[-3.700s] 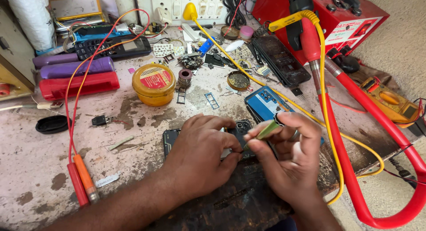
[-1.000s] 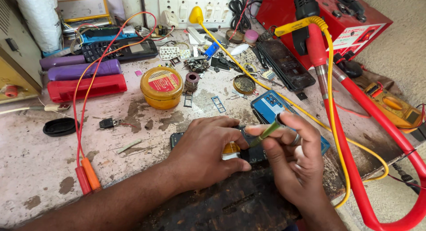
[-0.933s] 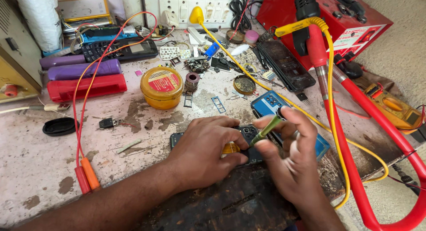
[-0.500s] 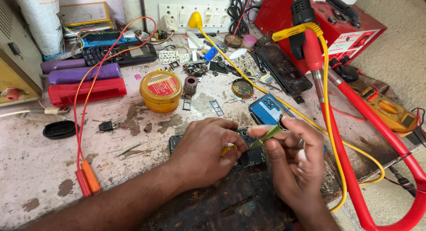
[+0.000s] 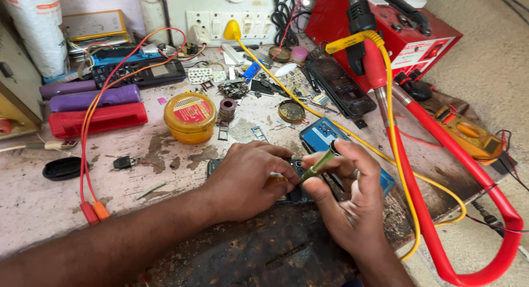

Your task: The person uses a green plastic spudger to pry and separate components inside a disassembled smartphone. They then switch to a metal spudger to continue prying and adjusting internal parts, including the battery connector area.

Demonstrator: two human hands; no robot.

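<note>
Worktop [image 5: 44, 204]: pale, stained and scuffed surface, darker and crusted along the lower centre of the frame.

Left hand [image 5: 248, 179]: centre of frame, palm down, fingers curled over and pressing on a dark, flat, opened mobile phone [image 5: 295, 194]; a small amber piece shows at its fingertips.

Right hand [image 5: 352, 201]: right of centre, fingers closed around a slim olive-green screwdriver [image 5: 318, 165], held slanted with its tip down at the phone.

Blue phone back cover [image 5: 322, 135]: glossy, rounded rectangle, just above the right hand, partly hidden by it.

Yellow round tin [image 5: 189, 117]: squat, lidded, red-labelled top, upper left of the hands.

Red and purple cases [image 5: 96, 108]: long plastic bars stacked at the left edge.

Red and orange leads [image 5: 91, 210]: thin wires looping from upper left down to two plugs at lower left.

Red hose [image 5: 457, 182]: thick, smooth, curving down the right side, with a yellow cable [image 5: 388, 116] alongside.

Yellow multimeter [image 5: 468, 133]: far right.
</note>
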